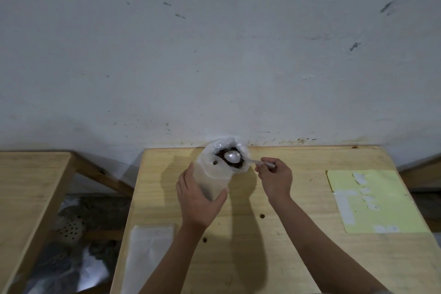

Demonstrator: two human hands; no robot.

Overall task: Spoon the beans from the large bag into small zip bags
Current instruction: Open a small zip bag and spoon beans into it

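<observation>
Left hand (200,200) grips small zip bag (212,179), hiding its base; right hand (275,178) pinches spoon (232,156) over beans (235,164) in large bag (224,144), mostly hidden.

Dim, flat indoor light, greyish cast. Soft shadows of the arms fall on the wooden table (298,246). Glare spot on the spoon (232,156) bowl. Wide-angle bending at edges; corners soft, mild noise overall.

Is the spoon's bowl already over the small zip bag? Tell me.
No: the spoon lies over the beans in the large bag.
</observation>
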